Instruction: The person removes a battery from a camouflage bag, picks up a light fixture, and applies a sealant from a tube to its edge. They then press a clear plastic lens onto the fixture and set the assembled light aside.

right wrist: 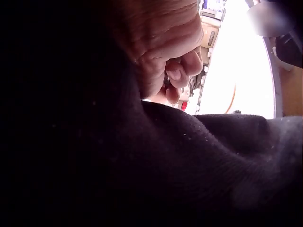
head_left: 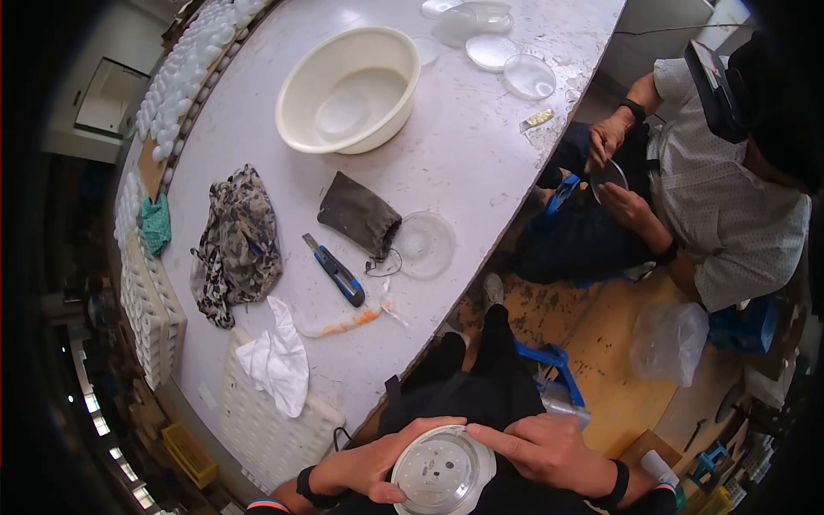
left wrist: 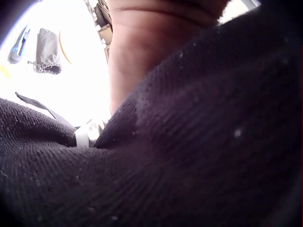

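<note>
A round white-rimmed disc (head_left: 438, 470) with small dots and dark marks under a clear face is held low in front of the lap in the head view. The left hand (head_left: 378, 461) grips its left side, thumb over the near edge and fingers along the far rim. With a straight index finger, the right hand (head_left: 545, 451) touches the far right rim; its other fingers are bent. In the left wrist view, dark cloth hides most of the left hand (left wrist: 151, 42). The right wrist view shows curled fingers of the right hand (right wrist: 165, 52), but not the disc.
On the table (head_left: 249, 129) lie a white basin (head_left: 296, 116), grey pouch (head_left: 356, 213), blue cutter (head_left: 339, 275), patterned cloth (head_left: 240, 245), white cloth (head_left: 279, 360) and clear discs (head_left: 529, 77). At right, another person (head_left: 730, 197) sits holding a round disc.
</note>
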Available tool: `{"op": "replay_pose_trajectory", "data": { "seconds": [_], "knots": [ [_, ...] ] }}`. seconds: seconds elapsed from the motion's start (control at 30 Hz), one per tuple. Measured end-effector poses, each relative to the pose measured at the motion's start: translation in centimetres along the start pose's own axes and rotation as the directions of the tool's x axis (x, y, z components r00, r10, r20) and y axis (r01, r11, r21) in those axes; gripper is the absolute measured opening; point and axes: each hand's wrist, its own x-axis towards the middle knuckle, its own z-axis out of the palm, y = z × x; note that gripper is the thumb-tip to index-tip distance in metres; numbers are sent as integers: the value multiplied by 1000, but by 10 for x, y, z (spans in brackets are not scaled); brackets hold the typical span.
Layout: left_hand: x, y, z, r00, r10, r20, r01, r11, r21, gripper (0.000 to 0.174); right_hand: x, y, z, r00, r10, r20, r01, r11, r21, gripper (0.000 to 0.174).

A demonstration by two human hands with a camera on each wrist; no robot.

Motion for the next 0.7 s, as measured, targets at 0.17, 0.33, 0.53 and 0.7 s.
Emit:
{"op": "replay_pose_trajectory", "data": {
  "seconds": [0.17,0.33,0.53,0.7],
  "knots": [
    [5,1,-4,1000,-10,24,10,1000,2,100,10,9,-22,992,-25,127,26,1000,-5,61],
    [17,4,-10,993,-58,107,69,992,-107,104,35,13,-30,950,-269,156,280,959,-52,58],
    [23,-5,-13,958,-217,186,272,891,-363,118,33,17,-31,945,-242,220,269,957,-106,56],
    [21,-7,-13,974,-174,143,216,900,-378,111,23,22,-41,931,-179,318,214,974,-77,53]
  ]
}}
